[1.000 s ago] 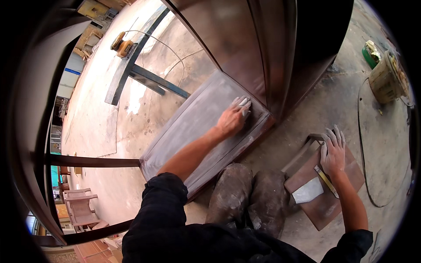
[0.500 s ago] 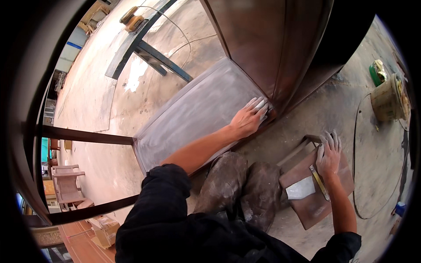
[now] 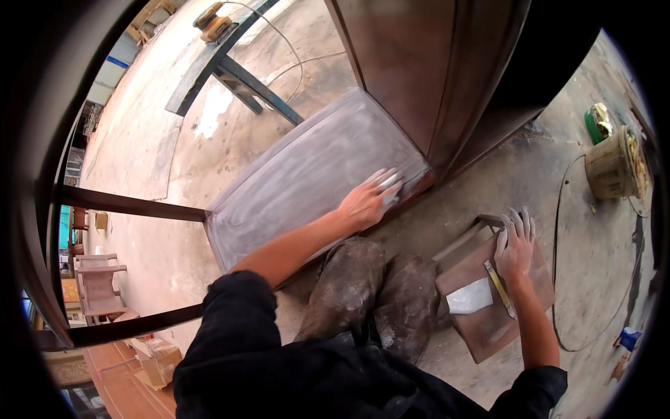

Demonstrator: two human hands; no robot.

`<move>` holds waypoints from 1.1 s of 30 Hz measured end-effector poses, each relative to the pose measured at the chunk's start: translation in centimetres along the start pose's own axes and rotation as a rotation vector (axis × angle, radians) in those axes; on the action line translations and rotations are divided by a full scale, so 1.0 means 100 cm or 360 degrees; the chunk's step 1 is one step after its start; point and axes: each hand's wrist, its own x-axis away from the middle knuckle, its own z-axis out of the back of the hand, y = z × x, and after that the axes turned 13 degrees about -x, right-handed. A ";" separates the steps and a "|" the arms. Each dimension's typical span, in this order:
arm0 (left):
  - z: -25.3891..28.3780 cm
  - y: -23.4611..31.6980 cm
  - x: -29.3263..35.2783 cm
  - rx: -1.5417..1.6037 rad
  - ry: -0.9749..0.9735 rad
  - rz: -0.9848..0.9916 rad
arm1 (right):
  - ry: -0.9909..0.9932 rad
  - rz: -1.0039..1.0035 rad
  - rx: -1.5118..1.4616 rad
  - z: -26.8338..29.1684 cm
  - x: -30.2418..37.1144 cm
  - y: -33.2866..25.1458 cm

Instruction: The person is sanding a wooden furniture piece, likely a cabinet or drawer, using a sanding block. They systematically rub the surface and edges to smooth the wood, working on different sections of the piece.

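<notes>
My left hand [image 3: 364,202] lies flat, fingers stretched, on a dusty grey-brown wooden panel [image 3: 293,171] near its right end. Bright white patches show at the fingers; whether they are dust, tape or a thin sheet I cannot make out. Pale swirls cover the panel. To the right, my right hand [image 3: 516,248], its fingertips whitened, rests with fingers spread on the brown seat of a small stool [image 3: 481,335]. On that seat, beside the hand, lie a white sheet [image 3: 470,297] and a yellow strip-like tool [image 3: 500,288].
A tall dark wooden panel [image 3: 398,70] rises at the far end, and dark frame bars [image 3: 139,202] extend left. An orange sander [image 3: 213,24] sits on a blue-grey bench [image 3: 209,66]. At right stand a dirty bucket [image 3: 613,167] and a green container [image 3: 597,123], near a cable [image 3: 557,279].
My left hand has slid left and slightly nearer along the panel. My right hand stays on the stool, while the whole view has shifted a little.
</notes>
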 end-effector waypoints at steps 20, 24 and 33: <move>0.038 -0.024 0.066 -0.0012 -0.0242 -0.0203 | 0.0016 -0.0024 -0.0006 0.001 -0.001 0.001; 0.007 -0.005 -0.023 -0.0079 -0.0046 -0.0073 | 0.0001 -0.0002 -0.0013 -0.001 -0.002 0.001; 0.017 -0.005 0.021 -0.0215 0.0038 0.0055 | -0.0018 -0.0020 0.0012 0.002 -0.003 0.000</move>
